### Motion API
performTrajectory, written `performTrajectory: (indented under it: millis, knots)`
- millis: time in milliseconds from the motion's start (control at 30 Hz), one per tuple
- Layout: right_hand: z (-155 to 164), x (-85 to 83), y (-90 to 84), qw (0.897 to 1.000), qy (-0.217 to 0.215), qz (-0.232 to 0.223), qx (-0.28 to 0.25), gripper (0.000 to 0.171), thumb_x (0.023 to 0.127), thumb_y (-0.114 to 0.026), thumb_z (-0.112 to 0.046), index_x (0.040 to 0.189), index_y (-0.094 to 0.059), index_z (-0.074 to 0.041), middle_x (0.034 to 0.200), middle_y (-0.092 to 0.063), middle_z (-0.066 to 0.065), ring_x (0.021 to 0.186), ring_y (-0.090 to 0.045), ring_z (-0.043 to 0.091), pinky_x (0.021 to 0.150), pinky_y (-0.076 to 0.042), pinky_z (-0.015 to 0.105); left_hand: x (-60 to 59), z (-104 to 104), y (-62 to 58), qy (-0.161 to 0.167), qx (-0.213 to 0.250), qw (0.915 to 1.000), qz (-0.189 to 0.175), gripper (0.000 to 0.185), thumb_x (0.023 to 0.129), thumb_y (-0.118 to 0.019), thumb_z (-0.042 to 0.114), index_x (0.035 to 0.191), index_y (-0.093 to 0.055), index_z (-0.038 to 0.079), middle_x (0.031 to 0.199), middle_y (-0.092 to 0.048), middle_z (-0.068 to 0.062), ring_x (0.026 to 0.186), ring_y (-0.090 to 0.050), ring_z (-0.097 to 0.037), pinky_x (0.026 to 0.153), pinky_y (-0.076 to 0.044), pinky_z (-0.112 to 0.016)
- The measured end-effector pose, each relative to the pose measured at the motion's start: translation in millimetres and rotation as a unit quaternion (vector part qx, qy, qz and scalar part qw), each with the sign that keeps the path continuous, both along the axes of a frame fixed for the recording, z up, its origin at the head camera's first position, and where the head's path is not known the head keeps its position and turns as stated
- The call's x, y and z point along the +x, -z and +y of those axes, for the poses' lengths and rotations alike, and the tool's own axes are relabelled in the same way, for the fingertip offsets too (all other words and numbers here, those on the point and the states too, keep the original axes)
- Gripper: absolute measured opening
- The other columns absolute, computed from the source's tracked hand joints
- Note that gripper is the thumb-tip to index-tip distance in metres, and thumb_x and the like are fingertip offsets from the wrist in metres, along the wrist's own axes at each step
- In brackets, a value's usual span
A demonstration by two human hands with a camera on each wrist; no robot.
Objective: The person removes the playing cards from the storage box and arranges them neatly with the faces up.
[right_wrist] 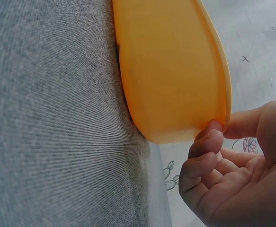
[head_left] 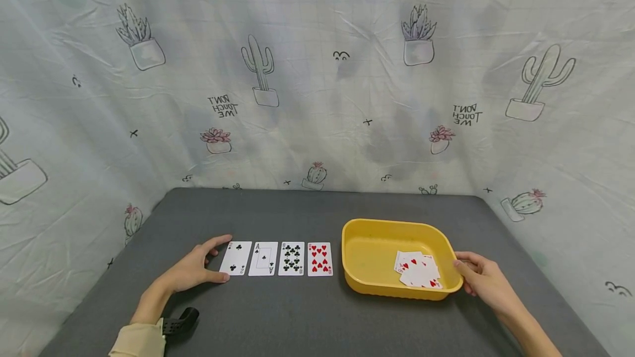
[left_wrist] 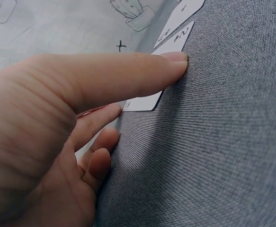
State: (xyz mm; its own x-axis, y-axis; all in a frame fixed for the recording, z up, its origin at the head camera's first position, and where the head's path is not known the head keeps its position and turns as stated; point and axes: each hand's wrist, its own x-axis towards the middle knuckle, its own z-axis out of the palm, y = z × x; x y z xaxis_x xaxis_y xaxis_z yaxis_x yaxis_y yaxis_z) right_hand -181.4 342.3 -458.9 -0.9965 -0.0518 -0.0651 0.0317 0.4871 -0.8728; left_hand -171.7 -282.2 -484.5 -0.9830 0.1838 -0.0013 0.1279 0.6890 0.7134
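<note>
While left fingers (head_left: 217,241) (spread) touch leftmost card (head_left: 236,258); right fingers (right_wrist: 209,143) pinch tray (right_wrist: 171,71).

The head view looks forward and down from the near side of the table (head_left: 278,324), far enough back to take in the left hand (head_left: 190,271), the right hand (head_left: 483,280), the yellow tray (head_left: 367,258) and the curtain (head_left: 317,81). The left wrist view sits close behind its hand, turned sideways, looking low across the table toward two cards (left_wrist: 172,44) that the head view also shows. The right wrist view, equally close, faces the tray's outer end, shared with the head view
</note>
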Motion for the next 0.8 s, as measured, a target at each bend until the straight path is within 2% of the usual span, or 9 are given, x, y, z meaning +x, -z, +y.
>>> performTrajectory:
  millis: [267,467,667,800]
  knots:
    - [0.0,0.9,0.7,1.0,-0.002,0.002,-0.004,0.05,0.103,-0.055,-0.025,0.138,-0.045,0.009,0.075,-0.056,0.011,0.058,-0.05,0.017,0.053,-0.045,0.03,0.0,1.2,-0.6,0.0,-0.001,1.0,-0.001,0.096,0.071,-0.089,0.033,0.15,-0.039,0.012,0.132,-0.045,-0.019,0.117,-0.043,-0.035,0.089,-0.041,-0.055]
    - [-1.5,2.9,-1.2,1.0,-0.001,0.006,-0.002,0.049,0.103,-0.055,-0.024,0.137,-0.045,0.01,0.076,-0.057,0.012,0.058,-0.05,0.017,0.052,-0.045,0.029,-1.9,0.1,-1.4,-0.004,0.01,0.9997,0.022,0.094,0.074,-0.087,0.037,0.149,-0.039,0.008,0.138,-0.046,-0.017,0.114,-0.047,-0.032,0.084,-0.044,-0.046]
    - [-3.3,5.5,-3.0,1.0,0.0,0.009,-0.005,0.049,0.103,-0.055,-0.023,0.137,-0.045,0.01,0.076,-0.057,0.012,0.058,-0.05,0.018,0.053,-0.045,0.03,-1.9,6.3,-8.8,-0.037,0.028,0.9975,0.052,0.082,0.082,-0.079,0.045,0.148,-0.041,0.012,0.129,-0.054,-0.015,0.106,-0.055,-0.028,0.074,-0.047,-0.04]
    - [-3.8,6.8,-3.2,1.0,0.003,0.01,-0.005,0.047,0.103,-0.055,-0.022,0.136,-0.046,0.01,0.077,-0.057,0.012,0.058,-0.05,0.017,0.052,-0.044,0.029,0.2,21.2,-18.5,-0.062,0.031,0.9932,0.094,0.075,0.087,-0.073,0.047,0.146,-0.044,0.012,0.125,-0.056,-0.015,0.101,-0.056,-0.026,0.07,-0.048,-0.038]
